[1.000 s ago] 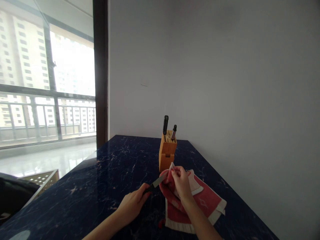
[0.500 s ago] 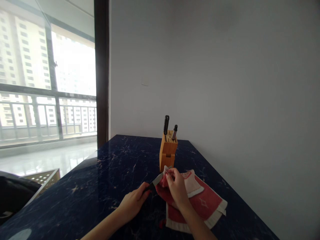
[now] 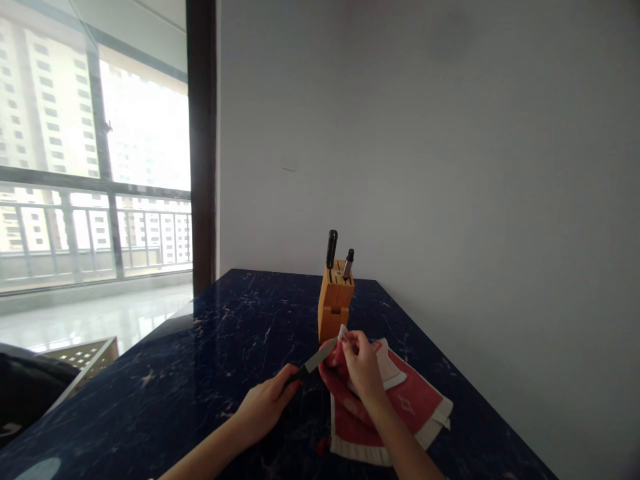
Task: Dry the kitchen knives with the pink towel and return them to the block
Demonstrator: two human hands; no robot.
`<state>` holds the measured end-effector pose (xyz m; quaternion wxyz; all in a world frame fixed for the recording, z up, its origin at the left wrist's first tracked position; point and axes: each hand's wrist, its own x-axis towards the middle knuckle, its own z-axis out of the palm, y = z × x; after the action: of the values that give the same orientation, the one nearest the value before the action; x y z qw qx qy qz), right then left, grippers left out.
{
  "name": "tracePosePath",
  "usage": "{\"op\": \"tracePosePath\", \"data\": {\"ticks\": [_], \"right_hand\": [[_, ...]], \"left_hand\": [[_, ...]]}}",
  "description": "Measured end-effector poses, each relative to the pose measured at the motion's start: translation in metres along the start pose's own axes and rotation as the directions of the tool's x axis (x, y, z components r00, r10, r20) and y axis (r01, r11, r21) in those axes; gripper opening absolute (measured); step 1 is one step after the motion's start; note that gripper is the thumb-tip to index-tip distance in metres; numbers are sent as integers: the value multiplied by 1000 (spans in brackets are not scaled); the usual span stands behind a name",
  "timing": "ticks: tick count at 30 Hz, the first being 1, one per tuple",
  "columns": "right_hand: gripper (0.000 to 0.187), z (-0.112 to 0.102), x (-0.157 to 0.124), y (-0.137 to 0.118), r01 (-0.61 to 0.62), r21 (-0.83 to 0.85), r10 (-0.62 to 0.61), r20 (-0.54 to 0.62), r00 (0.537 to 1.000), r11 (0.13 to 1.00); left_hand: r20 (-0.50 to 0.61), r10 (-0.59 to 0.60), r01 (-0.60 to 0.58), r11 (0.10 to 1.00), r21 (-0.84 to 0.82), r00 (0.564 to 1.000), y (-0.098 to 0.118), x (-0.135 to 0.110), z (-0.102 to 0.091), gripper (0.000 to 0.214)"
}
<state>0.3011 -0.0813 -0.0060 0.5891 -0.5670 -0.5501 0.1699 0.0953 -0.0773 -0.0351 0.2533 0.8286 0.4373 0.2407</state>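
Note:
My left hand is wrapped round the black handle of a kitchen knife, whose blade points away and to the right. A corner of a red and white towel is pinched in my right hand, with a fold of cloth against the blade near its tip. The tip itself is covered by the cloth. The rest of the towel lies on the table, partly under my right forearm. Just beyond my hands stands a wooden knife block, with a black-handled knife and another dark-handled tool in its slots.
The dark blue marbled table runs up to a grey wall behind and on the right. At the lower left are a perforated chair-like piece and a dark bag-like thing. A window is at the left.
My right hand has slid the pinched towel corner to the right, toward and past the knife's tip. More of the blade shows now. My left hand has stayed nearly still with the knife.

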Motion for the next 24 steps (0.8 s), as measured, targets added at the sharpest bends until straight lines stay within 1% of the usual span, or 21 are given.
{"op": "tracePosePath", "data": {"ticks": [3, 5, 8, 11, 15, 19, 22, 24], "right_hand": [[6, -1, 0, -2, 1, -19, 0, 68, 998, 1000], [6, -1, -1, -4, 18, -18, -17, 82, 997, 1000], [10, -4, 0, -5, 32, 9, -32, 39, 999, 999], [13, -6, 3, -2, 13, 24, -13, 12, 1000, 1000], [14, -5, 5, 3, 4, 53, -6, 36, 999, 999], [15, -2, 3, 3, -29, 126, 29, 9, 1000, 992], [14, 3, -3, -1, -43, 115, 36, 63, 997, 992], [11, 8, -10, -6, 5, 64, -13, 120, 993, 998]], "left_hand": [[-3, -5, 5, 1000, 21, 1000, 2, 0, 0, 23], [0, -2, 2, 1000, 27, 1000, 3, 0, -1, 24], [10, -2, 1, 999, 44, 1000, 5, -1, -2, 25], [20, -5, 3, 998, 62, 1000, 6, -2, -1, 25], [21, -1, 0, 999, 53, 1000, 5, -2, -1, 24], [9, -8, 8, 999, 42, 1000, 3, -1, 0, 24], [-8, -6, 6, 1000, 16, 1000, 0, -1, 1, 26], [-14, 3, -3, 1000, 4, 1000, 0, -1, 1, 26]]}}
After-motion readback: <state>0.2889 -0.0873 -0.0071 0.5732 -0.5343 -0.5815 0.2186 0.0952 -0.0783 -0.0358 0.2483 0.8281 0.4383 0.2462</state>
